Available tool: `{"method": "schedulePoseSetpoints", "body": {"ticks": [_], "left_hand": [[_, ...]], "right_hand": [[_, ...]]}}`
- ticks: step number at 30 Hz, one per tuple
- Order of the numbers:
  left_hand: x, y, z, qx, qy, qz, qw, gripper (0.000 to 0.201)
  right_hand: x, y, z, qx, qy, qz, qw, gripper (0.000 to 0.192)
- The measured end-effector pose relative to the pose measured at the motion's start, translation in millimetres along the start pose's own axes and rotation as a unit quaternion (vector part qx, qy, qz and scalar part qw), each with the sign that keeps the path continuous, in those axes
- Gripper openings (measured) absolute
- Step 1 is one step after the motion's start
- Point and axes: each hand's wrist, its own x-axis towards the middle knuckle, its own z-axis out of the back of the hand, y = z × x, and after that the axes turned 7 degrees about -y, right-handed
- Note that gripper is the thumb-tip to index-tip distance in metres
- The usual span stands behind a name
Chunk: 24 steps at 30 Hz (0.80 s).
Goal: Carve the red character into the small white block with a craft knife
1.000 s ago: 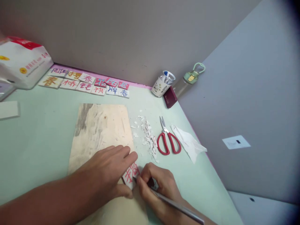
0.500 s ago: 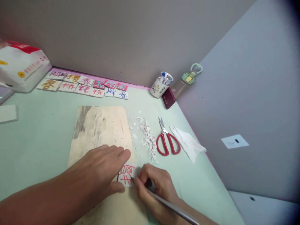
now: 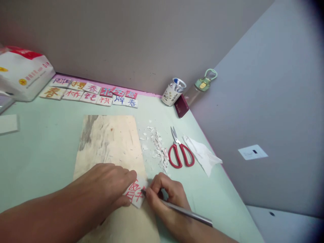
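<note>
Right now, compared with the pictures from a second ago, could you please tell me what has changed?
The tile has turned counterclockwise, and the left hand on it has shifted left and slightly toward the person. Nothing was taken up or let go: the right hand still grips the tool, its tip at the tile. The board, scissors and shavings stayed put.

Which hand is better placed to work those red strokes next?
Probably the right hand: it holds the slim silver tool, its tip at the red-marked piece. The left hand is occupied holding that piece over the wooden board.
</note>
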Motion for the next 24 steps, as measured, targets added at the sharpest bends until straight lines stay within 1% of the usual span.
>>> {"method": "schedulePoseSetpoints", "body": {"ticks": [3,5,8,10,12,13,15,17,20,22,24], "left_hand": [[0,4,-6.7,0.006,-0.005,-0.003,1.0,0.022],[2,5,-8.2,0.006,-0.008,-0.009,1.0,0.023],[4,7,-6.9,-0.016,-0.04,-0.02,0.999,0.025],[5,8,-4.6,-0.049,-0.058,-0.015,0.997,0.035],[6,7,-2.1,-0.088,-0.046,-0.009,0.995,0.044],[6,6,-1.0,-0.104,-0.032,-0.009,0.994,0.044],[7,3,0.0,-0.127,-0.01,-0.003,0.992,0.036],[7,-1,-1.2,-0.133,-0.007,0.013,0.991,0.029],[7,-4,-7.3,-0.128,-0.036,0.024,0.991,0.026],[6,-4,-12.3,-0.123,-0.059,0.019,0.99,0.027],[6,-3,-15.9,-0.122,-0.069,0.013,0.99,0.027]], "right_hand": [[0,1,-2,0.018,-0.003,-0.026,1.0,0.027],[-1,0,-4,0.025,-0.011,-0.03,0.999,0.027],[-3,-2,-7,0.029,-0.022,-0.019,0.999,0.028],[-3,-3,-7,0.032,-0.023,-0.015,0.999,0.028],[-3,-3,-7,0.034,-0.023,-0.018,0.999,0.027],[-2,-3,-7,0.033,-0.024,-0.02,0.999,0.027],[-1,-3,-6,0.034,-0.027,-0.019,0.999,0.027],[0,-2,-6,0.036,-0.035,-0.016,0.999,0.028],[-1,-2,-5,0.04,-0.043,-0.016,0.998,0.029],[-2,-2,-6,0.043,-0.046,-0.015,0.998,0.03],[-3,-4,-8,0.049,-0.047,-0.014,0.998,0.031]]}}
